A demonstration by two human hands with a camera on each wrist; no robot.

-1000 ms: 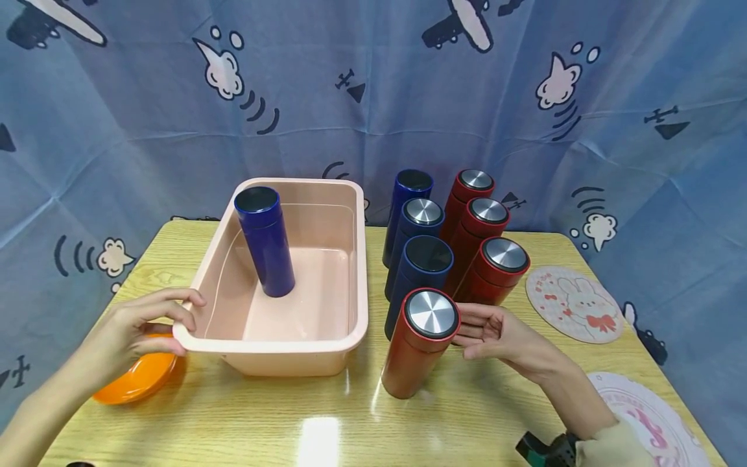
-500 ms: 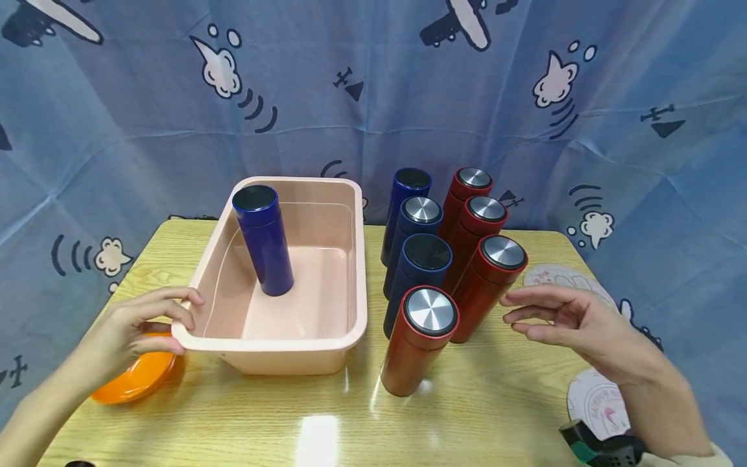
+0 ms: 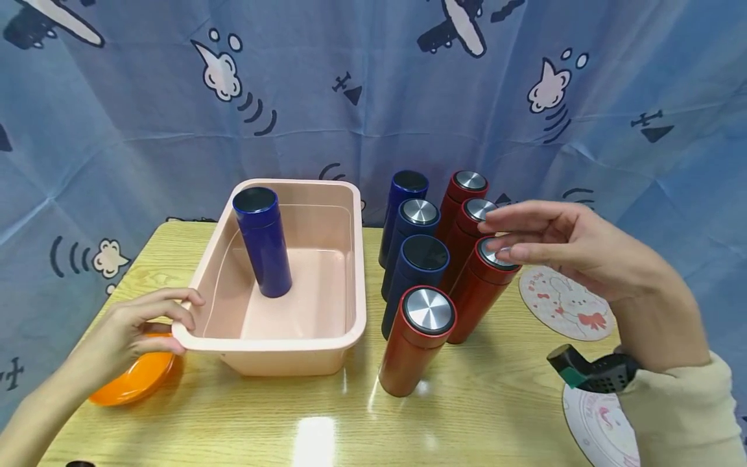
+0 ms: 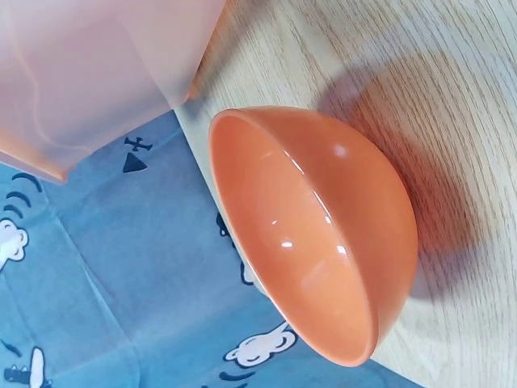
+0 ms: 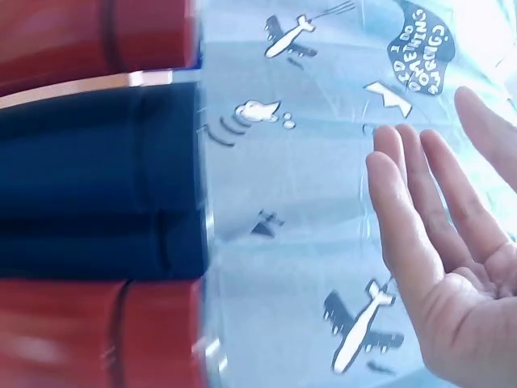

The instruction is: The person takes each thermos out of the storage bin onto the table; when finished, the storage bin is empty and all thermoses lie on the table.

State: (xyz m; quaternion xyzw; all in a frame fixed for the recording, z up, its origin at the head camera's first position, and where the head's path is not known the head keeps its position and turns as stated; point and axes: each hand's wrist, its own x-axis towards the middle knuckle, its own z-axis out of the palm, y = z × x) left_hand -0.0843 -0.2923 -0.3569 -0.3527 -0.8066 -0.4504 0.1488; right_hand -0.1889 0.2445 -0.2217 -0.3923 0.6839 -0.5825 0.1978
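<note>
Red steel-capped flask (image 3: 481,287) stands on the desk (image 3: 478,402) just under my right hand (image 3: 569,250) fingers, spread and holding nothing, while my left hand (image 3: 131,327) fingers curl over the pink plastic tub's (image 3: 274,347) corner; I judge a reach underway, next closing around that flask.

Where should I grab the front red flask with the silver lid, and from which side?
Take the upright red cylindrical flask with the silver lid around its upper body just below the lid, coming from the front right. It stands alone at the front; the dark blue flask crowds it behind, and the pink plastic tub sits to its left.
</note>
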